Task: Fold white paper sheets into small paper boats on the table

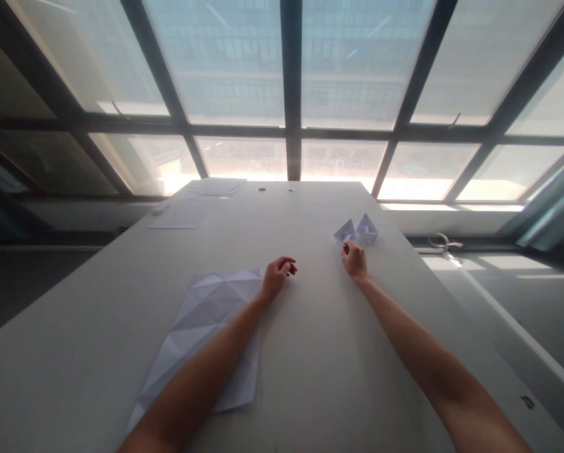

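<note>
The left arm [210,358] and the right arm [414,333] are bare and stretch forward. The left hand [278,274] is loosely half curled; the right hand [354,258] reaches slightly farther, its fingers [346,249] bent inward.

The right hand [354,259] has its curled fingers at the near edge of one paper boat [344,230]; its grip is unclear. Another paper boat [367,229] sits beyond that hand, to its right. Left of the loosely curled left hand [276,277], a creased sheet [225,299] lies on the tabletop [310,352]. Plain paper [178,215] lies farther beyond, near the window [246,157].
</note>
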The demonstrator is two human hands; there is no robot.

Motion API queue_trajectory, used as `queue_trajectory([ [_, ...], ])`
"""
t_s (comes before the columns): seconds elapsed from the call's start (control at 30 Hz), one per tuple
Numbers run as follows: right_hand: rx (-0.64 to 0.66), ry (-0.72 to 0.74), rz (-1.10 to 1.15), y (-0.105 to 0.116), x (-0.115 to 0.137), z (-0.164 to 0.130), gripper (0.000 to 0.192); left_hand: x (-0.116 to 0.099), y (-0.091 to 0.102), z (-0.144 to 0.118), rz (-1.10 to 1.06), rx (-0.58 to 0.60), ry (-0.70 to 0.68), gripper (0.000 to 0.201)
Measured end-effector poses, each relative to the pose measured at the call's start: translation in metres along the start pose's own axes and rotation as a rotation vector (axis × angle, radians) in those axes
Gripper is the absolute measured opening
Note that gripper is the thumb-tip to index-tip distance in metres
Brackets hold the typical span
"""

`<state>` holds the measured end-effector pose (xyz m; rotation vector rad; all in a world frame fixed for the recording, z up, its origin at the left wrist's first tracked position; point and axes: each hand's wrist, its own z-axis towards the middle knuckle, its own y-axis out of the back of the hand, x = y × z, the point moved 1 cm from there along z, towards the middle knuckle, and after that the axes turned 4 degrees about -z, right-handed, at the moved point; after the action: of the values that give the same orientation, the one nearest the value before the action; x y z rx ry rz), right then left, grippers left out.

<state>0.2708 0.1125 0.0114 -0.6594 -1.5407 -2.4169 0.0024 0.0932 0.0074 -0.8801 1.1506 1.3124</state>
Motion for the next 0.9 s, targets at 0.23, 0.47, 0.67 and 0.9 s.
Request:
queue_trajectory([
  [0.23, 0.07, 0.327, 0.226, 0.015, 0.046, -0.085, 0.02, 0.004, -0.002, 0.002, -0.008, 0.029, -0.012, 0.043],
  [0.47, 0.247, 0.57, 0.391, 0.02, 0.067, -0.131, 0.02, 0.0, -0.004, -0.001, -0.002, 0.135, -0.035, 0.052],
  [0.67, 0.307, 0.629, 0.534, 0.028, 0.062, -0.137, 0.017, -0.003, -0.007, -0.011, 0.223, 0.129, -0.055, 0.047],
  [0.9, -0.007, 0.203, 0.672, 0.021, 0.052, -0.116, 0.023, -0.013, -0.012, -0.018, 0.272, 0.186, -0.107, 0.046],
])
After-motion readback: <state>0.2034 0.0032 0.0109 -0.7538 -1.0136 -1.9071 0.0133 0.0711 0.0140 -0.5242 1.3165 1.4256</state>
